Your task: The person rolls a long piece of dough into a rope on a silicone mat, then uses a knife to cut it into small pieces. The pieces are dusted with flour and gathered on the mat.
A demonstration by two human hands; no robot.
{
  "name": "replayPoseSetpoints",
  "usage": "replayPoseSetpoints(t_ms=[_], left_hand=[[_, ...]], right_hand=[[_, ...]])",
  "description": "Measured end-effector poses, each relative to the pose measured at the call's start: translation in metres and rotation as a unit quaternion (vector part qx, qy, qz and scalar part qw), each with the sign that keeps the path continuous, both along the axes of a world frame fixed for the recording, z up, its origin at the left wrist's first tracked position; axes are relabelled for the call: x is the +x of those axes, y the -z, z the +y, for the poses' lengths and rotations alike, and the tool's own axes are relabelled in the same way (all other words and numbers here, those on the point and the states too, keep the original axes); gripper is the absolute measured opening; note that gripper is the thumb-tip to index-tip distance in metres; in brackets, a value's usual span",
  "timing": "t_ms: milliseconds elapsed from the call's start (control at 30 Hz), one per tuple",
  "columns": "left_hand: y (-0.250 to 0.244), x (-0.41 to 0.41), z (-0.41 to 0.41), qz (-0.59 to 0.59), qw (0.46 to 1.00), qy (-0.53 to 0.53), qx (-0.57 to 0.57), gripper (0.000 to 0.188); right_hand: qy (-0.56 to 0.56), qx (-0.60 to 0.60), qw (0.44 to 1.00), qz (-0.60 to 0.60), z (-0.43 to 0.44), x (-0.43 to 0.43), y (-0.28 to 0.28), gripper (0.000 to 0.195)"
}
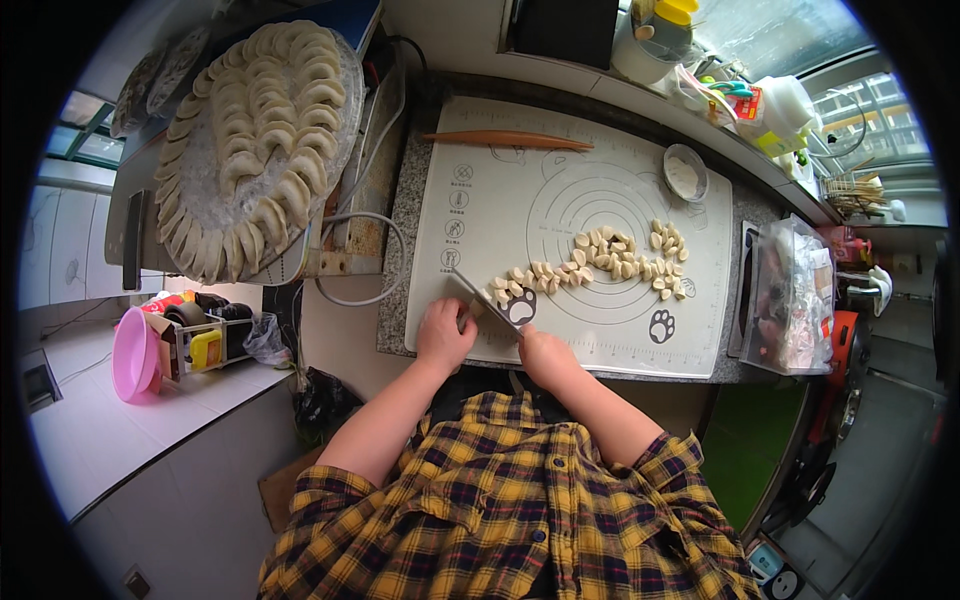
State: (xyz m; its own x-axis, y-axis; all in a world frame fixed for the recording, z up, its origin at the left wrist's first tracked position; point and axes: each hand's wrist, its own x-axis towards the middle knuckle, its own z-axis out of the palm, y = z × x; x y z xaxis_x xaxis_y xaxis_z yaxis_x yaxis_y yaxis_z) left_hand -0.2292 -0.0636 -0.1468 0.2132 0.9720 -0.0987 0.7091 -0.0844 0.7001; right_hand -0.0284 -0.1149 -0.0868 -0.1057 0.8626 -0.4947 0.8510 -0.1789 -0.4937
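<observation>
My right hand [550, 358] grips the handle of a knife [486, 298], whose blade slants up and left over a white silicone pastry mat [480, 202]. Just left of the blade, my left hand [445, 334] holds the end of a dough rope [475, 308], mostly hidden by the fingers and the knife. From the blade's right side a trail of small cut dough pieces [559, 271] runs across the mat's printed circles. Toward the mat's back edge lies a tapered wooden rolling pin [517, 139]. A clear bowl of flour [684, 174] rests at the back right corner.
At the left, a round tray [202, 176] carries rows of folded dumplings [274, 120]. A grey cable [397, 225] loops beside the counter. Right of the mat stands a clear plastic bin [791, 300] of bags. A pink basin [135, 356] sits on the lower left surface.
</observation>
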Motion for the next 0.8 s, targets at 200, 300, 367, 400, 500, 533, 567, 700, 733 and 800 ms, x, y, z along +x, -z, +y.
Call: replayPoseSetpoints(t_ms=[200, 300, 367, 400, 500, 533, 567, 700, 733, 800], left_hand=[[0.001, 0.007, -0.017, -0.034, 0.999, -0.013, -0.007, 0.025], [0.004, 0.012, -0.020, -0.039, 0.999, -0.028, -0.022, 0.025], [0.005, 0.014, -0.022, -0.041, 0.998, -0.034, -0.012, 0.025], [0.005, 0.014, -0.023, -0.040, 0.998, -0.043, -0.010, 0.025], [0.005, 0.014, -0.024, -0.025, 0.999, -0.039, -0.007, 0.027], [0.005, 0.014, -0.025, -0.036, 0.998, -0.038, -0.027, 0.028], [0.006, 0.013, -0.025, -0.022, 0.999, -0.035, -0.007, 0.028], [0.009, 0.008, -0.030, 0.013, 0.999, -0.023, 0.022, 0.032], [0.010, 0.007, -0.031, 0.005, 0.999, -0.023, 0.028, 0.032], [0.012, 0.004, -0.032, -0.029, 0.999, -0.040, 0.018, 0.029]], right_hand=[[0.002, -0.007, 1.000, -0.007, -0.019, 0.010, -0.023, 0.015], [-0.033, -0.002, 0.999, -0.004, -0.028, 0.013, -0.037, 0.013], [-0.048, 0.004, 0.999, -0.002, -0.032, 0.013, -0.041, 0.015], [-0.050, 0.004, 0.999, -0.003, -0.033, 0.012, -0.040, 0.017], [-0.047, -0.008, 0.999, -0.008, -0.031, 0.008, -0.029, 0.015], [-0.046, -0.031, 0.998, -0.023, -0.029, 0.006, -0.024, 0.012], [-0.041, -0.015, 0.999, -0.014, -0.028, 0.005, -0.018, 0.012], [-0.025, -0.017, 0.999, -0.010, -0.025, 0.003, -0.005, 0.014], [-0.019, -0.012, 1.000, -0.004, -0.026, 0.003, -0.005, 0.015], [-0.002, 0.002, 1.000, 0.006, -0.028, 0.004, -0.009, 0.017]])
